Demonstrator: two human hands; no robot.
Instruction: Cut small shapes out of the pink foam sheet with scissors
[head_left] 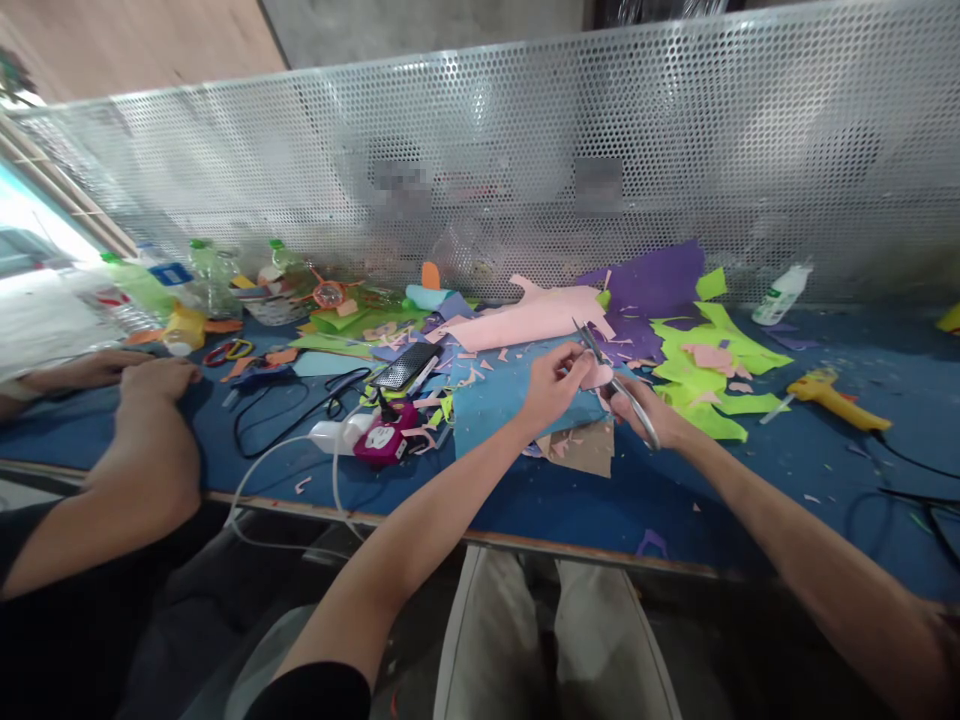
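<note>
Between my hands is a small pink piece of paper or foam sheet (598, 376). My left hand (553, 382) pinches its left side with thumb and fingers. My right hand (637, 408) is closed round a pair of scissors (586, 338), whose blades point up and away beside the pink piece. Whether the blades touch the piece I cannot tell. Under my hands lie a blue sheet (487, 415) and a brown piece of card (589, 450). A larger pink sheet (525, 318) with cut edges lies just beyond.
Lime sheets (705, 375) and a purple sheet (652, 280) lie right of centre. A yellow glue gun (840, 402) and white bottle (780, 296) stand or lie farther right. Left are a magenta box (385, 436), cables, plastic bottles (214, 275) and a co-worker's hands (161, 378). Perforated metal panel (480, 150) behind.
</note>
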